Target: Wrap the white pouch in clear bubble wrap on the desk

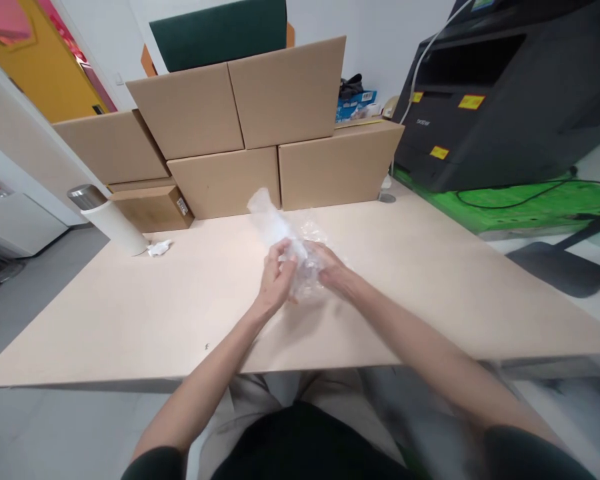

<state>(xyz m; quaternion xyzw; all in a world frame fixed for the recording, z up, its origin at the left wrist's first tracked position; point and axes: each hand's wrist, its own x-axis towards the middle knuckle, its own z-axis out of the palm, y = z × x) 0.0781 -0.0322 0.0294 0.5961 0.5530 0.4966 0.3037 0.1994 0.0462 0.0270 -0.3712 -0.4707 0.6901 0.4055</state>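
Two hands meet over the middle of a pale tabletop (430, 280), both curled around a bundle of clear bubble wrap (285, 243); the left hand (276, 279) has its fingers bent in against the near side of the bundle, the right hand (330, 270) cups it from the other side, neither spread wide, both closed on the plastic; whether anything sits inside the wrap cannot be told, the film being cloudy and slightly blurred. The risk, as it looks from here: the wrap is slick and springy, so a loosened grip could let the rolled end, which juts up and away from the hands, unfurl or slide out; a contained item, if there is one, might drop to the tabletop; a hard squeeze would burst bubbles. Beyond the hands, toward the wall, stands a stack of cardboard boxes (260, 127); off to the left of the hands a white cylinder with a metal cap (107, 217) leans beside a crumpled white scrap (159, 249), both well apart from the bundle; far to the right sits a black printer (500, 100) above a green mat (520, 203).
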